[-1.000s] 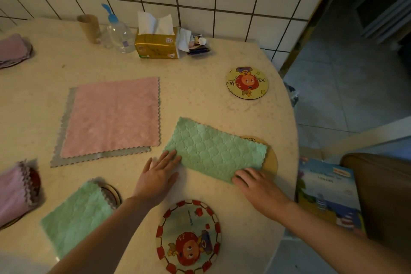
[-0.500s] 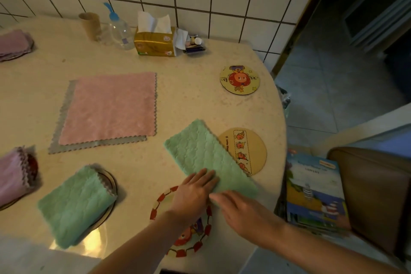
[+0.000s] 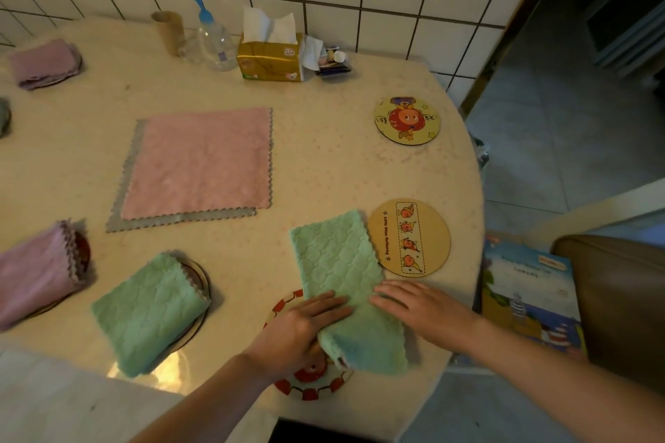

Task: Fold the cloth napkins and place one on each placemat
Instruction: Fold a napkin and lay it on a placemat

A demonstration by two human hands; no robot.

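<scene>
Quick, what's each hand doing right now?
Left hand: open, flat, pressing the green napkin.
Right hand: open, flat, pressing the same napkin.

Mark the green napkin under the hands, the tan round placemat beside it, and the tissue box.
green napkin (image 3: 338, 255), head view, middle of its upper quilted part
tan round placemat (image 3: 431, 237), head view, bare right side
tissue box (image 3: 270, 61), head view, gold front face
</scene>
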